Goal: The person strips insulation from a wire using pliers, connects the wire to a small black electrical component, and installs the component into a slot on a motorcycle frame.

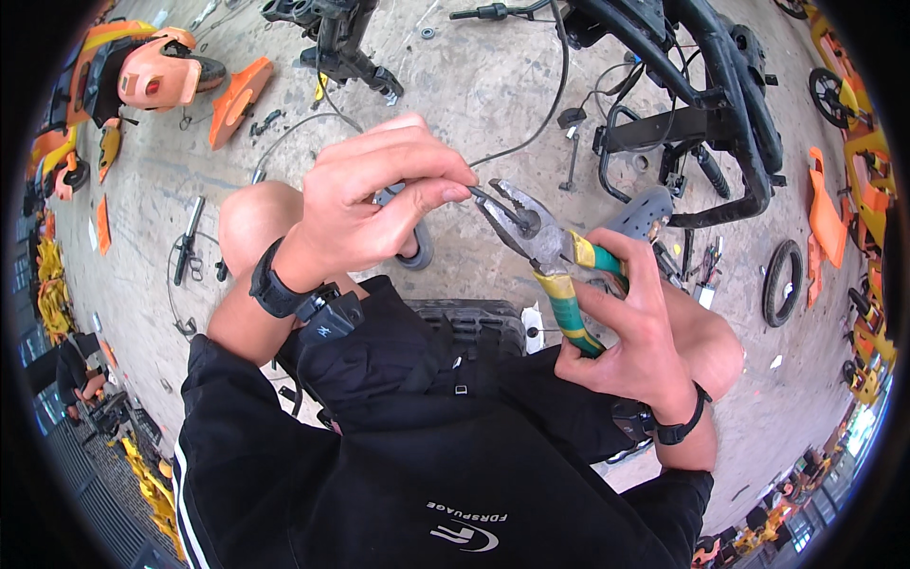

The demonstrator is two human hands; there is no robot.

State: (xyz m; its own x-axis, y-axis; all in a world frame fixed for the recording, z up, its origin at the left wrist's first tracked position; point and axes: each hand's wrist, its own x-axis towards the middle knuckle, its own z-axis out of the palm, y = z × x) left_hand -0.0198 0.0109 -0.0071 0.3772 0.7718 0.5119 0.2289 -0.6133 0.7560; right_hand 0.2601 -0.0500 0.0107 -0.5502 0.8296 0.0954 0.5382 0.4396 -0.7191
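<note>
Between its thumb and forefinger, my left hand (384,192) pinches the end of a black cable (522,146). The cable arcs up behind the hand toward the top of the view. My right hand (633,320) grips combination pliers (544,238) with green and yellow handles. The pliers' jaws are spread apart, their tips close to the pinched cable end. A short dark piece lies at the jaws beside my left fingertips; whether it touches them I cannot tell.
A black tubular scooter frame (739,128) stands ahead on the right. A black fork-like part (341,43) is ahead on the left. On the concrete floor lie an orange fairing panel (238,103), a small tyre (782,284) and a metal rod (190,238). Another person (78,380) sits far left.
</note>
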